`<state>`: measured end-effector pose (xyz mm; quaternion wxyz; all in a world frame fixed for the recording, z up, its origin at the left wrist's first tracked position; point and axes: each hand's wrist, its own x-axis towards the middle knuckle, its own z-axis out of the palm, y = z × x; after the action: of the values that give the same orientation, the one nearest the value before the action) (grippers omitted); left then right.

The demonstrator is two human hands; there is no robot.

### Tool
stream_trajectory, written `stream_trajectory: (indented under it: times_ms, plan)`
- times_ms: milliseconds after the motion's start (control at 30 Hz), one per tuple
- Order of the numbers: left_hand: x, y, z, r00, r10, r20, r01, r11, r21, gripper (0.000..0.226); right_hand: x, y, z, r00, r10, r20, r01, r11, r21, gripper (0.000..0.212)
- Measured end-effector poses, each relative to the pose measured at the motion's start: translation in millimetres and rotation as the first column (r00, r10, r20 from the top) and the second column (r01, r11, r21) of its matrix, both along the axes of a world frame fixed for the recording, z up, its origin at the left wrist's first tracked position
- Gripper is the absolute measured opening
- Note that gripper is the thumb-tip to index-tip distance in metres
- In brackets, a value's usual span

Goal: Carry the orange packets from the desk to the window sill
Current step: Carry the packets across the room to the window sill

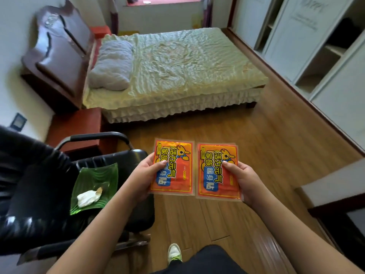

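A bedroom with a brown wooden floor [256, 155] is seen from above. A wide bed with a shiny pale green cover [177, 66] is placed in the middle, and a soft grey pillow [112, 65] is laid at its head, next to a dark brown wooden headboard [57, 52]. White cupboards with open shelves [316, 46] are set along the right wall. A red window sill [164, 1] is seen far away, past the bed.

Two flat orange plastic packets are held up over the floor, side by side and nearly touching. Each is marked with yellow writing, a blue patch and a small cartoon animal, and is edged with a clear rim. The left orange packet [173, 171] is pinched by the left hand [144, 177], with the thumb pressed on its front. The right orange packet [217, 175] is pinched the same way by the right hand [245, 180]; it looks like more than one packet stacked together.

On the left, a black shiny chair [39, 184] is seen. A green leaf-shaped glass dish [102, 175] is placed on its seat, with a white crumpled lump [87, 197] in it.
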<state>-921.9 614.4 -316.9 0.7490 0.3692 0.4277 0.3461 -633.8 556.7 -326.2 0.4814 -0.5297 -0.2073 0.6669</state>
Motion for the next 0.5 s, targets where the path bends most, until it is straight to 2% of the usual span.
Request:
stream_trajectory:
  times_ms: [200, 367, 500]
  plan:
    - [31, 59, -4, 0.985, -0.166, -0.041, 0.166, 0.986, 0.003, 0.047, 17, 18, 2, 0.986, -0.166, -0.007, 0.166, 0.986, 0.026, 0.042]
    - [72, 92, -4, 0.969, -0.246, -0.025, 0.246, 0.969, -0.023, 0.047, 44, 28, 2, 0.966, -0.257, 0.021, 0.256, 0.966, 0.038, 0.039]
    - [113, 120, -4, 0.956, -0.292, -0.034, 0.291, 0.956, -0.033, 0.045, 77, 43, -3, 0.944, -0.329, 0.011, 0.328, 0.944, 0.046, 0.028]
